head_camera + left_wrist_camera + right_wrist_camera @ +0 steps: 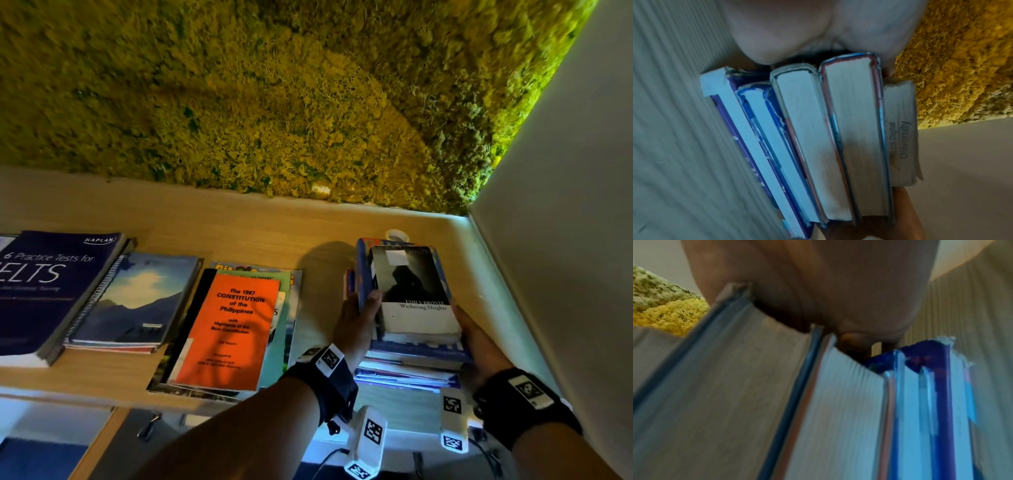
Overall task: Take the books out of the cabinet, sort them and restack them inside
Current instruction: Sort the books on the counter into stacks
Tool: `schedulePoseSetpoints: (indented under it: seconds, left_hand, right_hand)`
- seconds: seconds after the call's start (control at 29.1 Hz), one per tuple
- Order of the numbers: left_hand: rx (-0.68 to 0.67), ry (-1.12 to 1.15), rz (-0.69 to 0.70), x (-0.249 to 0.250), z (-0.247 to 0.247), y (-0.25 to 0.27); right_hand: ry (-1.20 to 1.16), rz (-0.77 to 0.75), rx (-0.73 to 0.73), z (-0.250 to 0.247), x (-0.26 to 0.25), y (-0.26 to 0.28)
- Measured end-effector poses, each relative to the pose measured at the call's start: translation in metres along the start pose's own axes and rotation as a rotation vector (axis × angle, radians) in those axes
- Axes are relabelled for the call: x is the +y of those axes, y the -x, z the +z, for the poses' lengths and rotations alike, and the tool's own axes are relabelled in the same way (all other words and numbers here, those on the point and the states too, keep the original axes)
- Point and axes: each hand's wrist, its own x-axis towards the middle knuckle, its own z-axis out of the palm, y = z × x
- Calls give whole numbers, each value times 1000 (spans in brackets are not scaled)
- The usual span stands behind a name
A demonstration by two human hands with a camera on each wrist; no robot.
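A stack of several books (411, 346) lies flat on the wooden cabinet top (246, 233) at the right, with "Wuthering Heights" (411, 284) uppermost. My left hand (359, 318) grips the stack's left side, thumb hooked over an upper book's edge. My right hand (479, 346) holds the right side; its fingers are hidden behind the books. In the left wrist view the stack (818, 138) shows its page edges under my left hand (797, 32). Blurred page edges of the stack (756, 402) fill the right wrist view, with my right hand (838, 288) pressed against them.
Left of the stack lie a pile topped by an orange Constitution booklet (226, 329), a spiral-bound mountain-cover book (137, 298) and a thick navy IELTS book (44, 291). A moss wall (274, 102) backs the top, a white wall (565, 240) bounds it on the right. A small white object (396, 235) sits behind the stack.
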Motion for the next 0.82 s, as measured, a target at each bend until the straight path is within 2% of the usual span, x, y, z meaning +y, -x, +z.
schedulePoseSetpoints:
  seconds: [0.07, 0.24, 0.38, 0.45, 0.58, 0.69, 0.82]
  left_hand:
    - [-9, 34, 14, 6, 1, 6]
    - [-8, -28, 52, 14, -2, 11]
    - [-37, -51, -1, -3, -2, -1]
    - [-50, -38, -38, -13, -1, -6]
    - [-73, -2, -31, 9, -10, 17]
    - [-137, 56, 15, 19, -15, 21]
    - [-175, 57, 29, 24, -18, 27]
  right_hand:
    - [-9, -16, -25, -5, -1, -5]
    - [103, -65, 104, -31, 5, -27]
    - [84, 63, 86, -24, -6, -18]
    - [71, 37, 113, -19, -5, -15]
    - [42, -47, 135, -18, 11, -23]
    - [-38, -96, 103, -20, 15, -25]
    - [-45, -17, 38, -14, 12, -16]
